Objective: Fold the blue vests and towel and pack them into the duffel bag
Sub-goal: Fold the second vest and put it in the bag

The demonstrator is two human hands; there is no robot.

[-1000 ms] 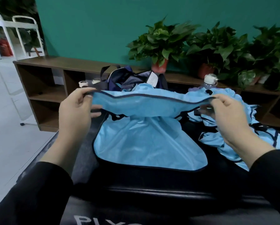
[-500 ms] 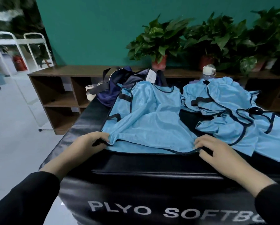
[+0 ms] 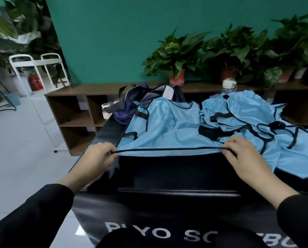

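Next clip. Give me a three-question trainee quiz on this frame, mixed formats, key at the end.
1. True or false: both hands pinch the near hem of the spread blue vest.
2. Where is the duffel bag? A) on the floor B) at the plyo box's far left corner C) on the shelf
3. Fill in: the white-capped bottle stands behind the ____ of unfolded vests.

Key: 1 true: left hand, right hand. 2 B. 3 pile.
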